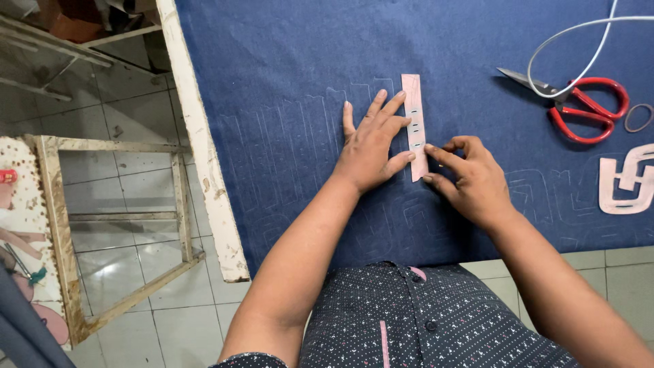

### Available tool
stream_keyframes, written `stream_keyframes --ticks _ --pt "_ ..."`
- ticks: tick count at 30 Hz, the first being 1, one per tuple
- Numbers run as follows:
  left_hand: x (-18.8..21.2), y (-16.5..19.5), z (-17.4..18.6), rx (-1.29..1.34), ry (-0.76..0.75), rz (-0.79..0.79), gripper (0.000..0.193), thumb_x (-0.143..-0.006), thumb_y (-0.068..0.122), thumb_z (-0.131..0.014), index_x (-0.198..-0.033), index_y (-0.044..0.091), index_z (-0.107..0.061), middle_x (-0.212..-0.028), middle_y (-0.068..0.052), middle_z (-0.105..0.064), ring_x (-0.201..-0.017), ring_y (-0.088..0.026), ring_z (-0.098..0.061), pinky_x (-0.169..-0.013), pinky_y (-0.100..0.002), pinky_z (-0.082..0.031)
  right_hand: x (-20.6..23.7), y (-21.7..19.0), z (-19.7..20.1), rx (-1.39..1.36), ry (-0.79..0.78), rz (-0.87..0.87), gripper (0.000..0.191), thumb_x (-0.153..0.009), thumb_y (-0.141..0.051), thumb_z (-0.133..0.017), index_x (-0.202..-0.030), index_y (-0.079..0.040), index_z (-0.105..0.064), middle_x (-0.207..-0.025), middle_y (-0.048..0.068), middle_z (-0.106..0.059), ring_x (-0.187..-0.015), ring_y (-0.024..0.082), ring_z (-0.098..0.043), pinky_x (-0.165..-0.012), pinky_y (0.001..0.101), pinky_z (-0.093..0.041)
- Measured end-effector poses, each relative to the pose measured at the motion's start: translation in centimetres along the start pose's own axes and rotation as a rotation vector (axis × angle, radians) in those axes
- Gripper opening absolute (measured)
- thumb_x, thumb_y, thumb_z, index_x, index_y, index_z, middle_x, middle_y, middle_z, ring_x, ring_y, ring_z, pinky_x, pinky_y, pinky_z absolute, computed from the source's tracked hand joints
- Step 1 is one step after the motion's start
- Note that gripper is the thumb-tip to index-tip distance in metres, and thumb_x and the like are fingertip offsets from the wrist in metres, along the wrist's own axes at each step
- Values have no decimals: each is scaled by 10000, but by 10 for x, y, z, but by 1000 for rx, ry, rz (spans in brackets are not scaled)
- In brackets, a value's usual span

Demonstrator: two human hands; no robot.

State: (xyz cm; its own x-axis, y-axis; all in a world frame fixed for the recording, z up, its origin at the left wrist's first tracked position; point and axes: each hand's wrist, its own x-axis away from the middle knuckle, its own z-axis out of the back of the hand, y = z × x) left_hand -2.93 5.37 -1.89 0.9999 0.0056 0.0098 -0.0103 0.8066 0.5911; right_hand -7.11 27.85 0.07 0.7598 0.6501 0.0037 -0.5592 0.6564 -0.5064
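- Your left hand lies flat, fingers spread, pressing a pink template strip onto chalk-marked navy fabric covering the table.
- Your right hand pinches the strip's lower edge.
- Red scissors lie well apart; pale tiled floor at left.

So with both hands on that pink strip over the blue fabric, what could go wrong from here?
1. The template strip is pinned only by the left hand's fingertips; the right hand touches its lower edge, so it might slide off line with the chalk outlines.
2. Pressing could bunch the blue fabric and skew any marking.
3. The scissors and white cable lie close to the right, where a sleeve or arm might catch them.
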Motion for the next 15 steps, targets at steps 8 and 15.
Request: stream_keyframes --ticks 8,15 --pt "2 -7 -6 21 34 -33 644 -829 427 -801 -1377 177 -573 -1645 -6 -335 -1574 -255 -207 -1229 -720 -3 -1 -1 1 20 -8 23 522 -809 -303 -828 -1311 -202 -724 -1193 114 -615 -1085 298 -620 -871 413 -535" --pt "2 -6 -5 13 14 -36 730 -797 447 -822 -1417 173 -551 -1649 -13 -319 -1573 -259 -197 -1227 -720 0 -2 -2 2 18 11 45 521 -820 -299 -823 -1319 -193 -716 -1186 129 -612 -1090 310 -617 -884 420 -533"
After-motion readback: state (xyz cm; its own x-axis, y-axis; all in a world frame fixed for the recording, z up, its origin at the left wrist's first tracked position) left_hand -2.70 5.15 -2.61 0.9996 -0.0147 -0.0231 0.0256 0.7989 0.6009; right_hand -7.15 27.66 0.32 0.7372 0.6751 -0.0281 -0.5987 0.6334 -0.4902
